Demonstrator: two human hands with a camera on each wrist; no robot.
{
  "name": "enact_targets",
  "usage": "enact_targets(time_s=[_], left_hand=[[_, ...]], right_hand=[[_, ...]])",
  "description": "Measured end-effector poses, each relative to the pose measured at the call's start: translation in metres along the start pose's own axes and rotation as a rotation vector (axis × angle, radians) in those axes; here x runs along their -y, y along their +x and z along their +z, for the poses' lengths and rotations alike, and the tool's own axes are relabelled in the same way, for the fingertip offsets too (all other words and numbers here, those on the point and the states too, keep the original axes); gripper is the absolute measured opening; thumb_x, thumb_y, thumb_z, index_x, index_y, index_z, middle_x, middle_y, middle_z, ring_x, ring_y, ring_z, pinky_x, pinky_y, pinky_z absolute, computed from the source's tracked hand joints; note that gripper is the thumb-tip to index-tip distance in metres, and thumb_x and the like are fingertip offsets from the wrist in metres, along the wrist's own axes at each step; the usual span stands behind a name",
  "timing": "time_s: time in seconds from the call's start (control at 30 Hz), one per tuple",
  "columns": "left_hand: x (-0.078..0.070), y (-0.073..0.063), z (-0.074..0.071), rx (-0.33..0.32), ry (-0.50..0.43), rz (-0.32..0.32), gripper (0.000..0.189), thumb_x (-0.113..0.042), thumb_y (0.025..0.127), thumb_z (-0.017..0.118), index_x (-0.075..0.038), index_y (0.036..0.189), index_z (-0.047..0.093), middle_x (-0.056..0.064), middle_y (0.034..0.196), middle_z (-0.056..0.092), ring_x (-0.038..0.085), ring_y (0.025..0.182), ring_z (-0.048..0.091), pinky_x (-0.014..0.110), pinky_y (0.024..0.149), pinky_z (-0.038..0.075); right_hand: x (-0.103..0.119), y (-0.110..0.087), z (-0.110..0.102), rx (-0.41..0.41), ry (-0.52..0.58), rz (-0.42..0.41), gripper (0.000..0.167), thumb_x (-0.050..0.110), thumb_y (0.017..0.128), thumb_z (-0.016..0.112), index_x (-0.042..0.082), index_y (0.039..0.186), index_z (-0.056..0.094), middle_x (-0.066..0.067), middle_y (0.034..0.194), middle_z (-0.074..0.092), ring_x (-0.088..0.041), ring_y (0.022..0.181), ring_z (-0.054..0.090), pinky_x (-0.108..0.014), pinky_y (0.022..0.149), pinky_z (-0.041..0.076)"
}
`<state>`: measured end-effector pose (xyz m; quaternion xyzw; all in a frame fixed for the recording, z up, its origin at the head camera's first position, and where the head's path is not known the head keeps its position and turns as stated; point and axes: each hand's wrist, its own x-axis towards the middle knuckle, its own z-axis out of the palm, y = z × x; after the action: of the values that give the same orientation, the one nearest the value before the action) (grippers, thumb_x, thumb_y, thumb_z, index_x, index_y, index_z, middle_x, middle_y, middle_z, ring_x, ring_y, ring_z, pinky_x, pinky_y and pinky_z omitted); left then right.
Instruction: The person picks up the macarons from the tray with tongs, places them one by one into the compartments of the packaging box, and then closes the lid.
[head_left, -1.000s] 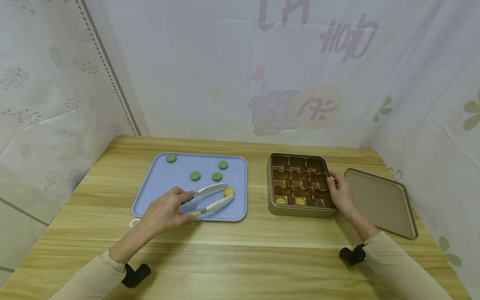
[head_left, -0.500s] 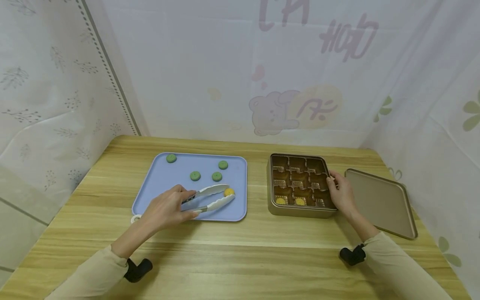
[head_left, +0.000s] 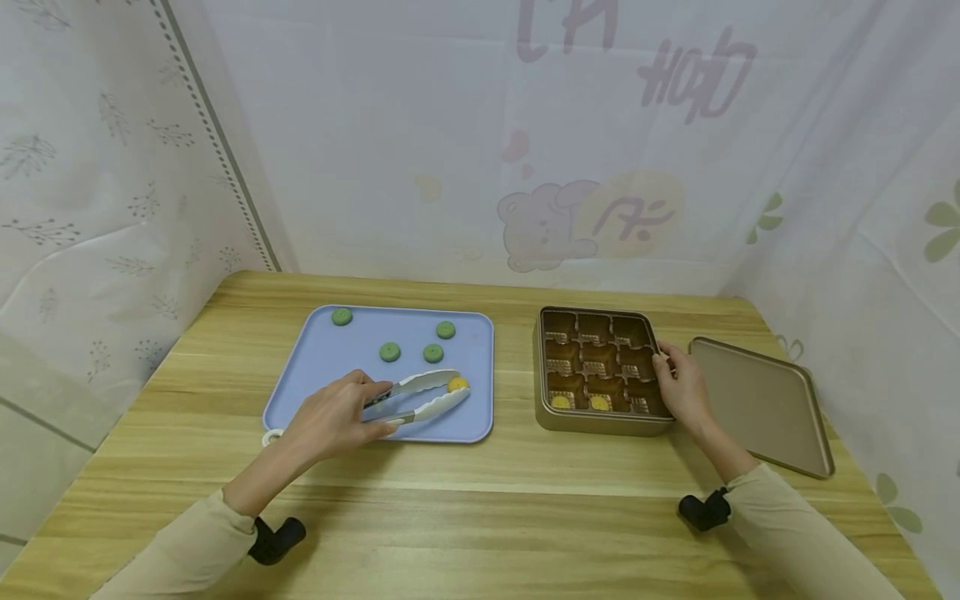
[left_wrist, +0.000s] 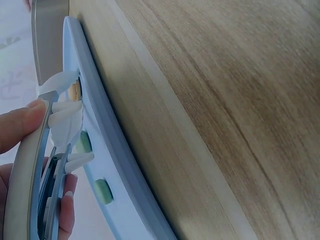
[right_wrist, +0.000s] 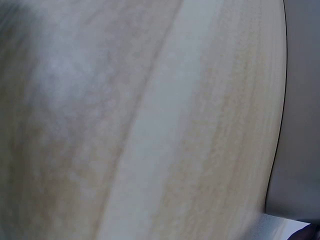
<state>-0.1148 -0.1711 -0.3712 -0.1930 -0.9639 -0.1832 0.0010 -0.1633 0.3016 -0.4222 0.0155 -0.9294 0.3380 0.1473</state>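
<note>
My left hand (head_left: 333, 418) grips a pair of tongs (head_left: 437, 407) with white tips over the blue tray (head_left: 315, 375). A small round yellow cookie (head_left: 457, 384) lies on the tray between the tong tips; whether both tips press on it I cannot tell. Several green cookies (head_left: 389, 352) lie farther back on the tray. My right hand (head_left: 684, 387) holds the right side of a bronze-coloured tin (head_left: 600, 422). Inside it is a brown divided insert (head_left: 597, 358), with yellow cookies (head_left: 560, 402) in the front-left and front-middle compartments.
A flat bronze lid (head_left: 765, 408) lies on the wooden table (head_left: 480, 533), right of the tin and partly behind my right forearm. A patterned cloth (head_left: 420, 150) hangs behind the table and along both sides.
The tong tips have closed in slightly around the yellow cookie during the first half second, and my left forearm shifted a little. My right hand and the tin stay in place.
</note>
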Motion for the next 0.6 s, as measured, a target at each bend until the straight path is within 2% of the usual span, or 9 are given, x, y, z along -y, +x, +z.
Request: enact_targets(time_s=[0.43,0.6], left_hand=[[-0.0002,-0.0007,0.0006,-0.014,-0.01,0.008,0.053,-0.028,0.075,0.077,-0.002,0.119,0.064,0.008,0.097,0.062,0.011,0.067,0.046,0.025,0.055,0.038],[-0.0011,0.0002,-0.0004,-0.023,-0.027,0.02,0.053,-0.028,0.075,0.077,-0.001,0.119,0.064,0.007,0.093,0.061,0.009,0.062,0.041,0.024,0.052,0.035]], right_hand=[[0.0025,0.0,-0.0014,-0.001,-0.001,-0.002,0.037,0.011,0.1,0.042,-0.012,0.128,0.049,-0.02,0.083,0.055,-0.024,0.072,0.046,-0.032,0.061,0.037],[0.0007,0.0006,-0.0004,-0.006,-0.001,-0.008,0.036,0.01,0.1,0.043,-0.012,0.127,0.05,-0.02,0.083,0.055,-0.023,0.07,0.047,-0.031,0.06,0.037]])
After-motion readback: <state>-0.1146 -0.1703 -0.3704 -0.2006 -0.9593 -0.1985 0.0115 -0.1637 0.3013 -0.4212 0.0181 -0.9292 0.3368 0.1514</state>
